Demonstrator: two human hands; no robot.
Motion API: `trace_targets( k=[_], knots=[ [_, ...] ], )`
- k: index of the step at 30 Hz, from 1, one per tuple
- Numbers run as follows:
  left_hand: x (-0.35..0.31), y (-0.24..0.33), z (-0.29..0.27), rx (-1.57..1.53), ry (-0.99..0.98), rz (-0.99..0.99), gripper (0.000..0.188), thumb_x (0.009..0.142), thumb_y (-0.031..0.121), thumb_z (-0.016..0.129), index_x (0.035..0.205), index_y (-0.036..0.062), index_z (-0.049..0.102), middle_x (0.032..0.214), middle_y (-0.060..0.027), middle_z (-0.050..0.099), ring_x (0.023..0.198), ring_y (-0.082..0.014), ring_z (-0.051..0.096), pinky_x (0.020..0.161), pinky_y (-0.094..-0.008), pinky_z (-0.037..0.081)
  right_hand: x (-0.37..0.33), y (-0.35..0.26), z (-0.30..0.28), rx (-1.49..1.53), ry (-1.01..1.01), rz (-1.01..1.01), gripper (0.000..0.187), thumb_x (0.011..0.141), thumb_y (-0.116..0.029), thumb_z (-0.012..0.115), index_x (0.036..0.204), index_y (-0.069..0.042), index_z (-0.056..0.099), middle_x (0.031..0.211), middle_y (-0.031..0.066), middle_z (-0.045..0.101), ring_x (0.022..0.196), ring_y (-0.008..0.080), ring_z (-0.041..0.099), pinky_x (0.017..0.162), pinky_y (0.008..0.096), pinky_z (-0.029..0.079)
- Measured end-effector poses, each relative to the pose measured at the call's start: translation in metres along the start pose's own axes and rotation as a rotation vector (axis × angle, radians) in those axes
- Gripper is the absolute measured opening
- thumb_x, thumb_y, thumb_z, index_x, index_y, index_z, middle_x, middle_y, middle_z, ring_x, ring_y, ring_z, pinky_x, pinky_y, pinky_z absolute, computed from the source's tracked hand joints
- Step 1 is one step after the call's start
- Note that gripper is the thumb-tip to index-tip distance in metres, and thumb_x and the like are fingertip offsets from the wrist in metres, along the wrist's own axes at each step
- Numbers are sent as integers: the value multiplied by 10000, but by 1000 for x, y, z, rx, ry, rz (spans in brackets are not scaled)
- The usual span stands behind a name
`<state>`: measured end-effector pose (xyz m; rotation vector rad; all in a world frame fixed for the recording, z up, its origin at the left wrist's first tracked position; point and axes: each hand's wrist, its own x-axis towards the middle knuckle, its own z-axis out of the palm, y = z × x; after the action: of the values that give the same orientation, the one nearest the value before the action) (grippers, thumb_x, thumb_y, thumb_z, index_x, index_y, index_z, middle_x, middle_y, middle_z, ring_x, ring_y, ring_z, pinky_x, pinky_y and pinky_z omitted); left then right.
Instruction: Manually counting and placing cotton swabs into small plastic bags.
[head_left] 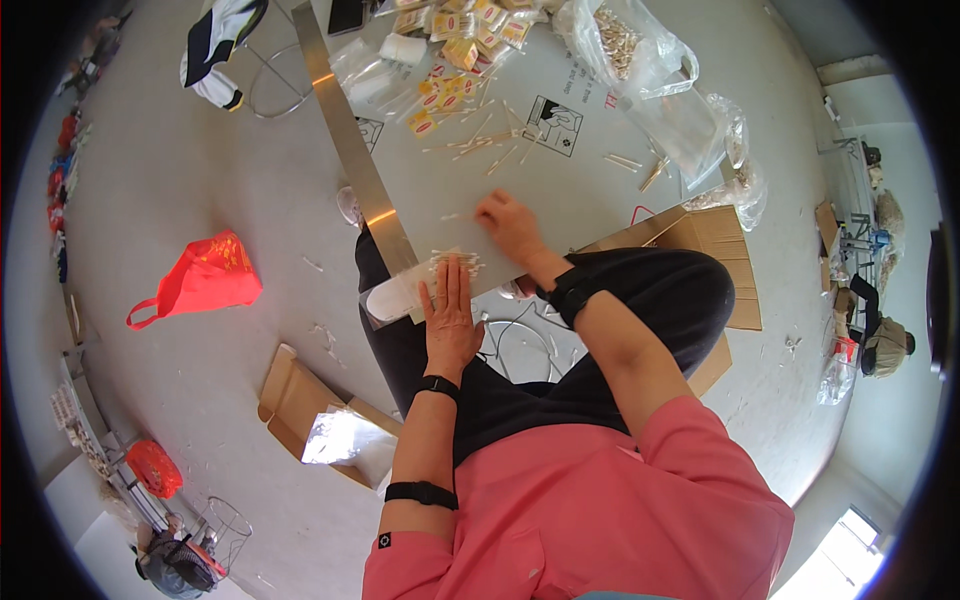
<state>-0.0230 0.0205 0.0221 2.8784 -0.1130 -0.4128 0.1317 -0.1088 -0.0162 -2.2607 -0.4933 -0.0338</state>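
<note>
My left hand (453, 325) lies flat at the table's near left corner, its fingers stretched out over a bundle of cotton swabs (456, 262) whose tips show around the fingertips. Beside that bundle is a white, round-ended flat piece (398, 293); its kind is unclear. My right hand (510, 228) hovers over or rests on the grey tabletop (430, 190), up and right of the left one, with its fingers curled in. Whatever they pinch, if anything, is hidden. A small white scrap (449, 217) lies just left of it. Loose cotton swabs (490, 140) are scattered farther back.
Yellow-and-white packets (470, 35) pile up at the far side, near clear plastic sleeves (365, 72). A clear bag of swabs (618, 45) stands far right. Cardboard boxes (715, 245) (290, 400) flank my legs. A red bag (210, 275) sits on the floor at left.
</note>
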Motion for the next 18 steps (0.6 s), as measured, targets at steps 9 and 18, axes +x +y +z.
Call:
trace_targets(
  k=[9, 18],
  knots=[
    [-3, 0, 6, 8, -2, -3, 1061, 675, 375, 759, 1484, 21, 172, 1579, -123, 55, 1465, -279, 34, 1166, -510, 2, 41, 35, -21, -60, 481, 248, 160, 809, -177, 659, 792, -30, 597, 825, 127, 605, 725, 309, 608, 651, 397, 495],
    [-3, -2, 2, -9, -18, -17, 1033, 682, 368, 747, 1481, 21, 190, 1577, -121, 70, 1465, -273, 37, 1166, -512, 10, 42, 56, -48, -354, 164, 677, 132, 801, -159, 620, 849, -36, 619, 907, 163, 606, 814, 360, 609, 729, 461, 492]
  ],
)
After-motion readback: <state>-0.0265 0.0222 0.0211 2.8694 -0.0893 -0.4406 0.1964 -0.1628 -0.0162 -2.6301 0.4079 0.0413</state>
